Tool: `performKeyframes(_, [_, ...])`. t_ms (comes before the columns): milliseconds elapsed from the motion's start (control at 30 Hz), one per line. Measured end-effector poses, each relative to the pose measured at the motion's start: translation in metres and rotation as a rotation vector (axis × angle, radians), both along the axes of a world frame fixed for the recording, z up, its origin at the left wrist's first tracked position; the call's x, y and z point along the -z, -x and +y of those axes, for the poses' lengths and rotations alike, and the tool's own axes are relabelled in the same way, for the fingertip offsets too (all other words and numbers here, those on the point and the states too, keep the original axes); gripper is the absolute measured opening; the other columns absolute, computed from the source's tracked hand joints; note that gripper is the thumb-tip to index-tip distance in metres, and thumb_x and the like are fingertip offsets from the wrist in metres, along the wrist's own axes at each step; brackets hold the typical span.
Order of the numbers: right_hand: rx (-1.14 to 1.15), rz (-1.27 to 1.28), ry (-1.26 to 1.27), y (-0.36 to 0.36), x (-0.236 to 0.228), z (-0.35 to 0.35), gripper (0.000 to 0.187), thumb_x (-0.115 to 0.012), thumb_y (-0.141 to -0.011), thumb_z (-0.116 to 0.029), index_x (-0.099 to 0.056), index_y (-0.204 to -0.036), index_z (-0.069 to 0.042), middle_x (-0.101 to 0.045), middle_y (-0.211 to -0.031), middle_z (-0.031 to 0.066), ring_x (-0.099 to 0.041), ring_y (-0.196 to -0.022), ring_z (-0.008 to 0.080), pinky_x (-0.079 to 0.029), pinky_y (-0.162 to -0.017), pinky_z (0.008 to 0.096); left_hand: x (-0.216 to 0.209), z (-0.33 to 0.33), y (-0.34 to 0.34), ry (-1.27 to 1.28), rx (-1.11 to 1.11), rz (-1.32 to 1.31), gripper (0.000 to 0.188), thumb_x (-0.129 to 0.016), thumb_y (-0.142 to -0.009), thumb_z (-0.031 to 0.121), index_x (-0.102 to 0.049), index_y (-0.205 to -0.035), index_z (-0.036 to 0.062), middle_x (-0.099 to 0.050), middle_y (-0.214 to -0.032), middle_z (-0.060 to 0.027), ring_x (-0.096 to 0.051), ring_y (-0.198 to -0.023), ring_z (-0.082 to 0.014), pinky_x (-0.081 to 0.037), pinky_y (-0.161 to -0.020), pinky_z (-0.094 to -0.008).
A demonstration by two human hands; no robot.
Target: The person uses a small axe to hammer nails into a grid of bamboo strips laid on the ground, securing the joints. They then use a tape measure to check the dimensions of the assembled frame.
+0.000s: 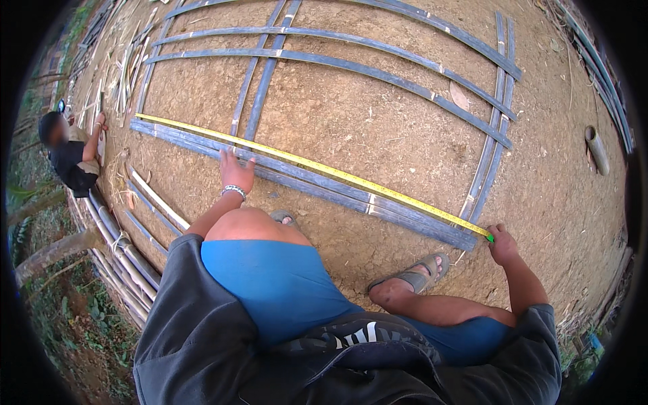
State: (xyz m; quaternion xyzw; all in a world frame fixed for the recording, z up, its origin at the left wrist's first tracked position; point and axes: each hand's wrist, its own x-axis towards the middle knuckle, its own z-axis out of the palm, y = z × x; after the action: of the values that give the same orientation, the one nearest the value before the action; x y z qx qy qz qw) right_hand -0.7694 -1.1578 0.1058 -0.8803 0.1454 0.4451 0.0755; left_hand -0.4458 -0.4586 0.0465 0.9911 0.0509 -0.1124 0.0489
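A yellow tape measure [358, 181] is stretched out straight along the upper edge of dark split-bamboo slats [304, 177] on the dirt. At the slats' right end, my right hand [503, 245] is closed on the green end of the tape measure. Its fingers are partly hidden behind the back of the hand. My left hand [237, 171], with a bracelet at the wrist, lies over the slats left of their middle. Its fingers are spread and touch the bamboo just below the tape, gripping nothing that shows.
Long bamboo strips [324, 59] cross upright strips [496, 115] in a grid beyond the slats. A person [71, 152] crouches at far left near bamboo poles [125, 246]. A short bamboo tube [597, 150] lies at right. My sandalled foot [412, 278] stands below the slats.
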Motion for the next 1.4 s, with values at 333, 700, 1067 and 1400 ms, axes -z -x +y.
performKeyframes(333, [0.010, -0.096, -0.037, -0.004, -0.028, 0.003, 0.043, -0.070, -0.084, -0.005, -0.055, -0.123, -0.015, -0.055, -0.125, 0.0148, -0.061, -0.110, 0.0421, -0.053, -0.091, 0.0494, -0.072, -0.061, -0.035, 0.065, 0.734, 0.164, 0.042, -0.058, -0.099, 0.031, -0.058, -0.135, 0.0105, -0.054, -0.144, -0.0100, -0.041, -0.142, -0.0311, -0.020, -0.122, -0.0586])
performKeyframes(700, [0.051, -0.101, -0.008, 0.007, -0.081, 0.020, 0.036, -0.071, -0.087, -0.012, -0.059, -0.120, -0.014, -0.057, -0.123, 0.0143, -0.062, -0.109, 0.0399, -0.053, -0.092, 0.0480, -0.087, -0.023, -0.089, 0.021, 0.878, 0.413, 0.030, -0.056, -0.099, 0.029, -0.062, -0.121, 0.0091, -0.063, -0.116, -0.0127, -0.057, -0.118, -0.0330, -0.041, -0.105, -0.0481])
performKeyframes(1067, [0.029, -0.055, 0.016, 0.006, -0.081, 0.037, 0.040, -0.073, -0.085, -0.012, -0.057, -0.121, -0.015, -0.056, -0.121, 0.0156, -0.062, -0.110, 0.0408, -0.053, -0.092, 0.0488, -0.076, 0.038, -0.104, 0.068, 0.836, 0.236, 0.019, -0.054, -0.090, 0.015, -0.062, -0.106, 0.0076, -0.065, -0.107, -0.0149, -0.059, -0.109, -0.0356, -0.043, -0.101, -0.0478])
performKeyframes(1400, [-0.028, -0.047, 0.048, -0.028, -0.085, 0.044, 0.042, -0.075, -0.084, -0.009, -0.055, -0.121, -0.013, -0.056, -0.119, 0.0171, -0.061, -0.108, 0.0426, -0.052, -0.093, 0.0484, -0.085, 0.045, -0.112, 0.122, 0.750, 0.024, 0.018, -0.053, -0.088, 0.013, -0.062, -0.102, 0.0067, -0.063, -0.101, -0.0137, -0.059, -0.106, -0.0335, -0.041, -0.104, -0.0477])
